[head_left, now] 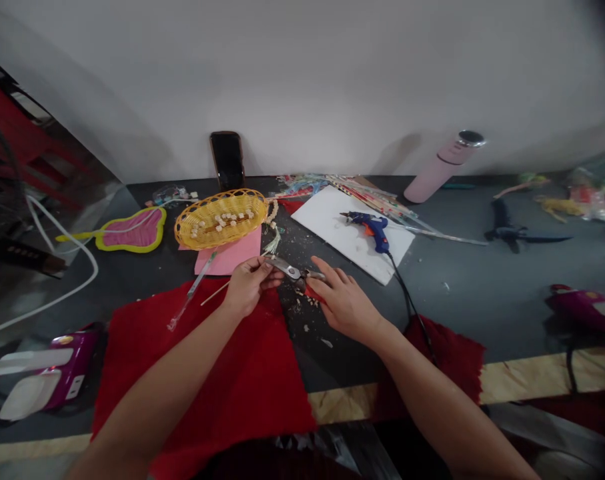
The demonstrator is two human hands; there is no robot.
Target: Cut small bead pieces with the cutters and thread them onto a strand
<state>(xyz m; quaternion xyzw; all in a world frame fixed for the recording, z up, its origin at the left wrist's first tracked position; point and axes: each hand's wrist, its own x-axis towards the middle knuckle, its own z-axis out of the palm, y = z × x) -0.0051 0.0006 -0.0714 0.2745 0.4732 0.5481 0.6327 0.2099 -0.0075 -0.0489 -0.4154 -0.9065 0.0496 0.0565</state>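
Observation:
My left hand [248, 285] is closed in a pinch near the middle of the table. A thin pale wooden stick [215, 293] runs out of it toward the lower left. My right hand [346, 301] grips the red handles of metal shears [286, 269], whose blades point left and reach the left fingertips. Where blades and fingertips meet, the detail is too small to make out. Small pale bits [309, 300] lie on the dark table below the shears. Just beyond my left hand sits a yellow woven basket [187, 230] with several pale cube-like pieces inside.
A blue glue gun [375, 230] rests on a white board [332, 213]. Red cloth [232, 387] covers the near left, beside pink paper [237, 252]. A phone [227, 160] and a pink bottle [438, 175] stand by the wall. Purple devices [75, 367] flank the work area.

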